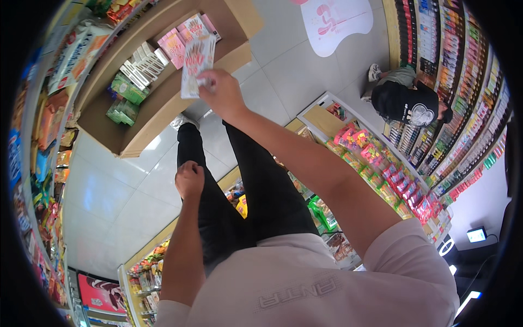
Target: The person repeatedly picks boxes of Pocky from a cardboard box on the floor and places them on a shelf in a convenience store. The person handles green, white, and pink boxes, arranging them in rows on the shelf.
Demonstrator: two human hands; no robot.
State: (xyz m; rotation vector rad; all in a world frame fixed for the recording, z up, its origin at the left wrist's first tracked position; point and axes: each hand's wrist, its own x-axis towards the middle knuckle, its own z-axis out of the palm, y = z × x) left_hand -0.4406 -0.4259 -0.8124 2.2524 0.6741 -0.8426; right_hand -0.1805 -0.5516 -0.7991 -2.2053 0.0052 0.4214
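My right hand (220, 92) grips the lower end of a flat white snack box (196, 65) with pink-red lettering and pictures of sticks. The pack is above the near wall of a long open cardboard carton (157, 110). Inside the carton, pink boxes (173, 47) stand towards the far end and a row of white boxes (143, 67) sits in the middle. Green packs (128, 92) lie nearer its left end. Beside my left thigh, my left hand (190, 180) hangs with its fingers curled in; nothing shows in it.
Snack shelves (53, 122) run along the left. Low shelving with bagged sweets (367, 147) stands on the right, close to my legs. Beyond it, a person in a black shirt (404, 102) is by a tall wall display (449, 81). A white floor sticker (341, 24) lies on grey tiles.
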